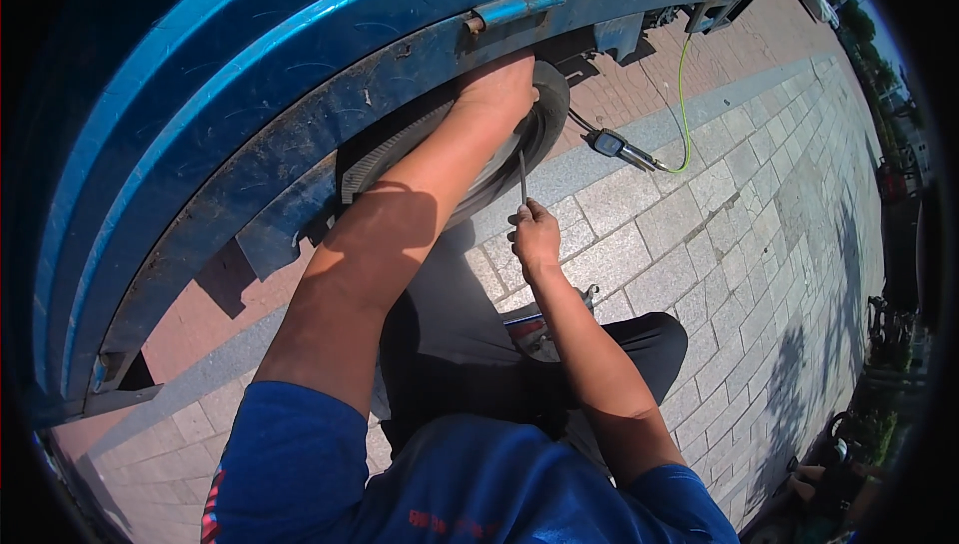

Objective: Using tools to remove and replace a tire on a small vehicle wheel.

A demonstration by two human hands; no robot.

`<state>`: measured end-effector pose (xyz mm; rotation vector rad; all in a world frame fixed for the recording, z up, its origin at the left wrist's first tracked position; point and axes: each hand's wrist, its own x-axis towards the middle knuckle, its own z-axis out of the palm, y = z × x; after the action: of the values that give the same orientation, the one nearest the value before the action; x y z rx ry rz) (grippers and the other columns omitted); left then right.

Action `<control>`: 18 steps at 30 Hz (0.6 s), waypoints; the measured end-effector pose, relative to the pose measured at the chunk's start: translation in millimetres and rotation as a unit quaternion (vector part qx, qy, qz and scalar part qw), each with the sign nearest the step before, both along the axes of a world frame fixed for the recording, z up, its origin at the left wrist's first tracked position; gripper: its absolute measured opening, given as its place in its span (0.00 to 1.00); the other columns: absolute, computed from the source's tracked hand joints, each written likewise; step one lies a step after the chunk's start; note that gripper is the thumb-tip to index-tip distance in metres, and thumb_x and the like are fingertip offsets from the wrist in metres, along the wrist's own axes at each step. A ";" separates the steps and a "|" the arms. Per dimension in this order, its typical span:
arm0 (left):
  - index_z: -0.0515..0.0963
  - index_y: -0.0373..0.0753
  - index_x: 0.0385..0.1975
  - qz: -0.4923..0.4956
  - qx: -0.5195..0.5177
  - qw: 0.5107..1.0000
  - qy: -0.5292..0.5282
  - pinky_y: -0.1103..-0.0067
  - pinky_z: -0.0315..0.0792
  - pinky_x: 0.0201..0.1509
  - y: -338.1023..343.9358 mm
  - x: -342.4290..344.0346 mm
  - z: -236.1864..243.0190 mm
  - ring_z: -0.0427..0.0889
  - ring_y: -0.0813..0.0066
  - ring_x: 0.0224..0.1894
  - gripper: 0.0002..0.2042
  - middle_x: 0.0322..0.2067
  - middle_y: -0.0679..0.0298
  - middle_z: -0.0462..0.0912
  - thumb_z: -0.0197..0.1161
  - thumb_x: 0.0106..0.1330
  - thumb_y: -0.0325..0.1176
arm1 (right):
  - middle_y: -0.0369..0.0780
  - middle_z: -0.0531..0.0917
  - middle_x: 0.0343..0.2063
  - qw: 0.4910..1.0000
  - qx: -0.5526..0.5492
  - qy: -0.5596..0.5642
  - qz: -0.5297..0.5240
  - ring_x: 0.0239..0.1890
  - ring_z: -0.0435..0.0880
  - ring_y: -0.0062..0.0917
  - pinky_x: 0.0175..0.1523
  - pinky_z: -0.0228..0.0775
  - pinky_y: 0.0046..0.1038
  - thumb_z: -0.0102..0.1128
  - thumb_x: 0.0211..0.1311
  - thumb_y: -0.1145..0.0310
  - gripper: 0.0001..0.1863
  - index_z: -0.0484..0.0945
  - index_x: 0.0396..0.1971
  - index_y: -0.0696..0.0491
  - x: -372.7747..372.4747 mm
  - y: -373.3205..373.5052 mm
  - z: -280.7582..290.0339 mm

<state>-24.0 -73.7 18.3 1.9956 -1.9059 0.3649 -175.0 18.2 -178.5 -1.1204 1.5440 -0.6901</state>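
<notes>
While the blue vehicle fills the upper left with its ribbed, curving side, its lower edge is a scuffed, dirt-stained strip that carries a short bar. Beneath it and out to the right spreads the paving, mostly pale grey slabs, with reddish bricks near the vehicle and shadows at the far right. The person, in a blue shirt and dark trousers, is low beside the vehicle, knees bent. The black tyre is just ahead of the knees, at the vehicle's lower edge, which hides part of it; its treaded side shows at the left and its rounded wall at the right. Over it stretches the left arm, and the left hand is at the tyre's upper part, bent over close under the vehicle's edge; its fingers are mostly hidden, so I cannot tell whether they grasp anything. The right hand is nearer the body, to the right of the tyre, its fingers wrapped round the lower end of a thin dark rod. The rod points up, its far end at the tyre's inner edge. Farther right, apart from both hands, a dark gauge with a metal handle lies on the paving, joined to a thin yellow-green hose that curves up toward the vehicle. Between the knees is a small red and metal object, partly covered.
</notes>
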 end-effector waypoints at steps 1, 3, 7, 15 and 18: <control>0.69 0.32 0.64 0.002 -0.001 1.000 -0.002 0.57 0.59 0.73 -0.7 0.9 0.0 0.66 0.44 0.69 0.42 0.66 0.45 0.69 0.77 0.53 0.49 | 0.46 0.86 0.36 0.996 -0.058 0.067 0.012 0.27 0.82 0.24 0.30 0.73 0.27 0.51 0.75 0.65 0.24 0.71 0.65 0.61 3.2 1.7 -8.7; 0.68 0.32 0.65 0.006 0.022 1.000 0.006 0.57 0.59 0.74 1.3 6.8 -2.8 0.66 0.44 0.69 0.42 0.67 0.44 0.68 0.77 0.54 0.50 | 0.61 0.84 0.45 0.989 -0.101 0.107 0.000 0.50 0.83 0.55 0.57 0.73 0.43 0.50 0.71 0.65 0.23 0.77 0.57 0.65 25.2 13.6 6.5; 0.68 0.31 0.65 0.008 0.027 1.000 -0.008 0.57 0.58 0.74 -0.1 4.6 -3.5 0.65 0.43 0.70 0.43 0.67 0.44 0.67 0.77 0.53 0.50 | 0.56 0.86 0.36 0.973 -0.140 0.181 0.011 0.41 0.87 0.47 0.48 0.77 0.38 0.50 0.74 0.65 0.22 0.75 0.59 0.64 30.3 32.4 9.6; 0.79 0.36 0.55 0.011 0.039 0.999 0.017 0.65 0.71 0.65 1.8 2.0 -2.1 0.79 0.47 0.59 0.32 0.55 0.45 0.80 0.75 0.55 0.50 | 0.48 0.86 0.28 0.975 -0.140 0.073 0.157 0.30 0.86 0.30 0.41 0.77 0.30 0.57 0.73 0.65 0.23 0.75 0.60 0.64 -70.1 -14.4 -12.0; 0.79 0.36 0.55 0.032 0.099 0.994 0.037 0.64 0.73 0.63 5.9 1.0 8.0 0.79 0.48 0.59 0.31 0.54 0.46 0.81 0.75 0.55 0.50 | 0.44 0.85 0.29 0.962 -0.080 0.074 0.249 0.32 0.83 0.22 0.43 0.76 0.27 0.59 0.73 0.63 0.25 0.74 0.62 0.63 -104.6 -49.5 5.2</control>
<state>-23.0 -67.8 26.3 2.1673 -1.8999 0.1188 -279.6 -31.3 -173.3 -1.6374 1.2631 -0.3966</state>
